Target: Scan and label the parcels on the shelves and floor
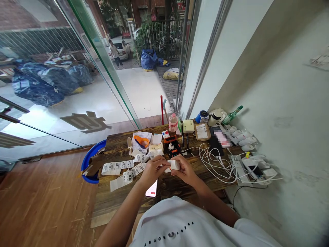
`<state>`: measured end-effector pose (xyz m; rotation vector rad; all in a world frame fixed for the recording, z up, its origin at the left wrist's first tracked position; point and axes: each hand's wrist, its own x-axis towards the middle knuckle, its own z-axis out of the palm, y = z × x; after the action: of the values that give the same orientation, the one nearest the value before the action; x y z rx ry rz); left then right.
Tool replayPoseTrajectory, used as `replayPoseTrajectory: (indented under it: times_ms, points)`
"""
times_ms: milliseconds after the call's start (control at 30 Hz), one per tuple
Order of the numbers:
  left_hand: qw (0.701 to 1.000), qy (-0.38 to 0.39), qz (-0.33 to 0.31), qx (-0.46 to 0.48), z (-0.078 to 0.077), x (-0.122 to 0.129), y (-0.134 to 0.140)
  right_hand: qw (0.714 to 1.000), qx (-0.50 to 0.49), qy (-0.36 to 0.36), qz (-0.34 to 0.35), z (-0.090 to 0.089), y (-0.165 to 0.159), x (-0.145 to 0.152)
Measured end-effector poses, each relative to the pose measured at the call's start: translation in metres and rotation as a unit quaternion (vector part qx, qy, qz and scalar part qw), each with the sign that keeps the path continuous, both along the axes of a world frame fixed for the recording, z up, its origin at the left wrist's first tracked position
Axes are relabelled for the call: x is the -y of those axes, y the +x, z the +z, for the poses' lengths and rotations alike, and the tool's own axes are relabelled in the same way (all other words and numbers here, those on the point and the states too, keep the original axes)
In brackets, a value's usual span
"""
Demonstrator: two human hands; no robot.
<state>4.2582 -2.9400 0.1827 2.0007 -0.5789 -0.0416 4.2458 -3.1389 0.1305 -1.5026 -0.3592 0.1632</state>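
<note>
A small white paper roll is between my two hands, above the dark wooden table. My right hand is closed around its right side. The fingers of my left hand are pinched together at its loose end, where a bit of red shows. Just beyond the roll stands a black and orange label printer, which seems to have its lid up. Strips of printed labels lie left of my left hand. Below that hand, a phone with a lit screen is partly covered by my forearm.
Orange-handled scissors rest on papers at the back left. A pink-capped bottle stands at the rear. White cables tangle across the right side, near a power bank-like black slab. A blue bin stands left of the table.
</note>
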Motion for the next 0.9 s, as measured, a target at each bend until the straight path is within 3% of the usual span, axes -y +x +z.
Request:
replayPoseTrajectory:
  times_ms: [133,367,533,667,767,833,900]
  points:
    - [0.998,0.038,-0.018,0.046,0.002,-0.001,-0.003,0.998,-0.036,0.045,0.018,-0.001,-0.003,-0.006]
    - [0.995,-0.045,0.057,0.071,-0.014,-0.001,-0.004,0.997,-0.05,0.055,0.001,-0.001,-0.003,-0.009]
    - [0.999,-0.038,0.03,0.014,-0.007,-0.005,0.001,0.999,-0.016,0.031,-0.01,0.002,-0.002,-0.009]
    - [0.998,0.022,0.005,0.058,-0.003,-0.007,0.001,1.0,-0.012,0.021,-0.016,0.004,-0.001,-0.011]
    - [0.984,0.067,0.034,0.162,-0.009,-0.005,-0.003,0.998,-0.028,0.046,-0.019,0.004,0.001,-0.016]
    - [0.977,0.042,0.074,0.198,-0.014,-0.003,-0.005,0.997,-0.033,0.062,-0.028,0.003,0.002,-0.02]
    - [0.979,-0.01,0.103,0.175,-0.018,-0.002,-0.006,0.996,-0.029,0.071,-0.041,0.001,0.003,-0.023]
